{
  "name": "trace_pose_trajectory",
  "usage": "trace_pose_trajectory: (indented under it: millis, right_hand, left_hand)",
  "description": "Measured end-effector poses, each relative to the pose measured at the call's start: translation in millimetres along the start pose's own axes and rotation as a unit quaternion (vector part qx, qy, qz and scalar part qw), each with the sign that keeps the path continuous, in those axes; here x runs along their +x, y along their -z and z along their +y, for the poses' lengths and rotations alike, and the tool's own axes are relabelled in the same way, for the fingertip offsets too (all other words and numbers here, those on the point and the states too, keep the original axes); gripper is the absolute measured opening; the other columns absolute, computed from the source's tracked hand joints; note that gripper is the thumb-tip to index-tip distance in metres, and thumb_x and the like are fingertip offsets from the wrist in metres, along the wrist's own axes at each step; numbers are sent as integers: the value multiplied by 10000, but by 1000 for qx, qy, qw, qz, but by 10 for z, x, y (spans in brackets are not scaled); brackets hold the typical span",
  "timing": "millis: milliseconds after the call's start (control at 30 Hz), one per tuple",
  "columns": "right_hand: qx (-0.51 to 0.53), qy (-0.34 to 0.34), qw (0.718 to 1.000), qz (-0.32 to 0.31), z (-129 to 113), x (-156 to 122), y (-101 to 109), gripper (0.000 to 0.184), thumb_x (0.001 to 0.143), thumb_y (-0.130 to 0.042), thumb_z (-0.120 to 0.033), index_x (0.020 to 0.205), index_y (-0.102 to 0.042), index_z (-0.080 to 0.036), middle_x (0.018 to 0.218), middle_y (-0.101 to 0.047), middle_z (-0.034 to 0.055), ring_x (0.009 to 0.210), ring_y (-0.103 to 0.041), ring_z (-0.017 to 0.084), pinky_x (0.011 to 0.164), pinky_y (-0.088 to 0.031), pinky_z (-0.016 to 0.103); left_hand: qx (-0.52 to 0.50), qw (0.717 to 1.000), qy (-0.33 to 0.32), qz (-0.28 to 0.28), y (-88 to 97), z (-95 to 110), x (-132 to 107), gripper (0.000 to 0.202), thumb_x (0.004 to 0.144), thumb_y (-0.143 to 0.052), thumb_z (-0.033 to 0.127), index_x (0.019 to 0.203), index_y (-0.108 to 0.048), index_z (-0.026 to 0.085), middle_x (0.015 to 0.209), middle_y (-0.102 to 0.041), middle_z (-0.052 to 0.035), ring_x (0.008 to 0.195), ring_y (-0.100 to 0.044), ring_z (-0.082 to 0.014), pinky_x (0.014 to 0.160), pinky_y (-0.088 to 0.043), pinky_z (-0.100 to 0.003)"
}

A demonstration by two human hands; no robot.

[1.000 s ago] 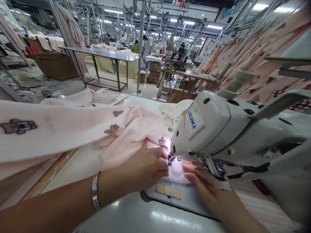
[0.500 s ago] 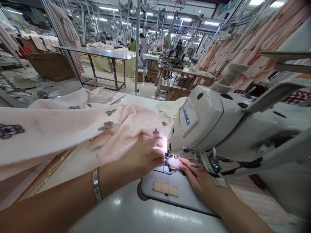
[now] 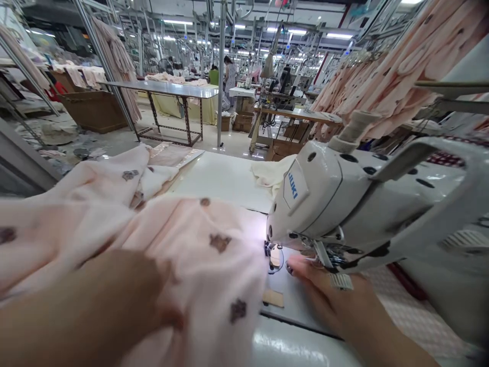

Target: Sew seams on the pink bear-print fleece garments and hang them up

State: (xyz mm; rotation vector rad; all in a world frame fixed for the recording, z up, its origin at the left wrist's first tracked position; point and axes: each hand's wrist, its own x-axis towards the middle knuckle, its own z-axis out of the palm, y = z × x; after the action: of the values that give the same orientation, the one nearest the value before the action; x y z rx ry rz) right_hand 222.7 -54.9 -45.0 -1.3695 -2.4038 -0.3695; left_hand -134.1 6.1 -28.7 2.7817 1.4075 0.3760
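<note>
Left hand [image 3: 126,306]: blurred, close to the lens, lying on pale pink fleece fabric with brown bear prints [image 3: 214,255]. Cannot tell whether it grips.

The fabric is heaped left of the white JUKI sewing machine [image 3: 344,199], its edge just beside the machine's metal presser foot [image 3: 272,252].

Right hand [image 3: 328,300]: under the machine head, fingers stretched flat on the grey bed plate [image 3: 282,308], holding nothing.

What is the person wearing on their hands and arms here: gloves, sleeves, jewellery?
No gloves on either hand. The left hand and forearm, blurred and close to the camera, show no sleeve or jewellery. The right hand and forearm are bare too; one fingertip looks dark, perhaps nail polish, too small to be sure.
</note>
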Motion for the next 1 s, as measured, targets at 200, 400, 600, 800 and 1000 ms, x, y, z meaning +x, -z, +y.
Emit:
trace_pose_trajectory:
  millis: [200,400,600,800,1000]
  right_hand:
    - [180,140,974,-7,-500,207,183,197,897,-514,-222,1047,-621,-151,993,-688,55,933,-618,172,832,-505,319]
    - [185,132,974,1,-588,185,197,243,944,-438,-287,983,-649,-171,902,-705,40,888,-624,162,832,-500,323]
    - [182,103,977,35,-529,158,101,206,939,-464,-252,966,-659,-191,923,-709,5,897,-620,145,864,-471,303]
    - [92,77,993,-9,-413,127,-10,245,899,-486,-190,1097,-629,-168,1090,-678,40,1019,-588,201,855,-490,368]
    - [91,50,995,-8,-430,145,-60,274,890,-478,-168,1125,-618,-171,1153,-654,54,1095,-562,218,865,-497,391]
  left_hand:
    - [-61,967,-239,-55,165,856,302,111,837,-563,225,734,-601,205,740,-622,-28,696,-569,-192,656,-420,-327]
    - [-113,945,-307,-10,-359,819,740,225,919,-482,284,1085,-566,158,1064,-604,-75,971,-519,-218,937,-360,-401]
    - [-132,941,-310,-23,-365,682,767,224,934,-467,308,1109,-549,195,1133,-602,-49,1011,-516,-195,1063,-232,-434]
    - [-135,945,-298,-8,-415,605,1028,177,938,-455,321,929,-572,188,1014,-626,-39,954,-536,-173,1063,-242,-414]
    - [-124,958,-260,3,-442,649,1012,173,934,-463,304,903,-575,176,1073,-606,-37,990,-532,-176,1049,-279,-414]
